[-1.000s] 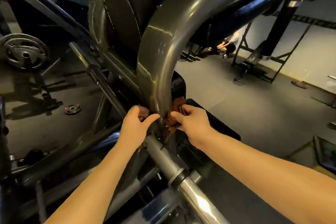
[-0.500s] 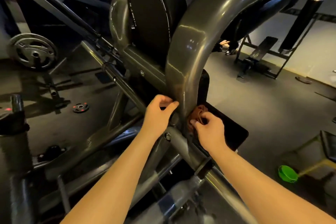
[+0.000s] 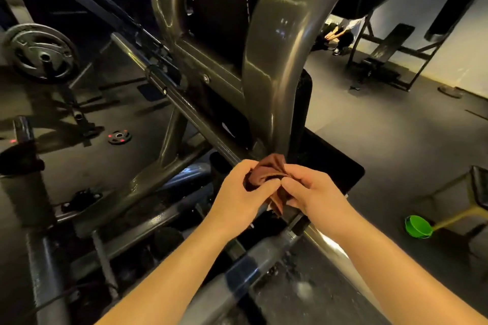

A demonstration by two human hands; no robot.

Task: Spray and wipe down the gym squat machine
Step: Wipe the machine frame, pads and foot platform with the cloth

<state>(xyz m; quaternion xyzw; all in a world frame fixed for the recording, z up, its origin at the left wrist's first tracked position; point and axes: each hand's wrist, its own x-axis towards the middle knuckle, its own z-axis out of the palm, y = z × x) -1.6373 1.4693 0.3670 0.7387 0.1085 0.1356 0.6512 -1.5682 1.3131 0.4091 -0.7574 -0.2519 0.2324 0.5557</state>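
The squat machine's thick curved grey tube [image 3: 274, 60] comes down in the middle of the view and meets a slanted bar near its foot. A bunched brown cloth [image 3: 269, 171] sits just below that joint, in front of the tube. My left hand [image 3: 243, 192] grips the cloth from the left, and my right hand [image 3: 311, 192] pinches it from the right. The two hands touch each other over the cloth. A black back pad [image 3: 219, 8] stands behind the tube.
A black footplate [image 3: 335, 166] lies to the right of the tube. A weight plate [image 3: 39, 53] hangs at the far left, a small plate [image 3: 119, 137] lies on the floor. A green cap-like object [image 3: 418, 227] sits at the right. A person [image 3: 340, 34] crouches by a bench far back.
My left hand left the tube and came over to grip the cloth. Both hands drew back from the tube's foot toward me, now together on the cloth. The view tilted lower.
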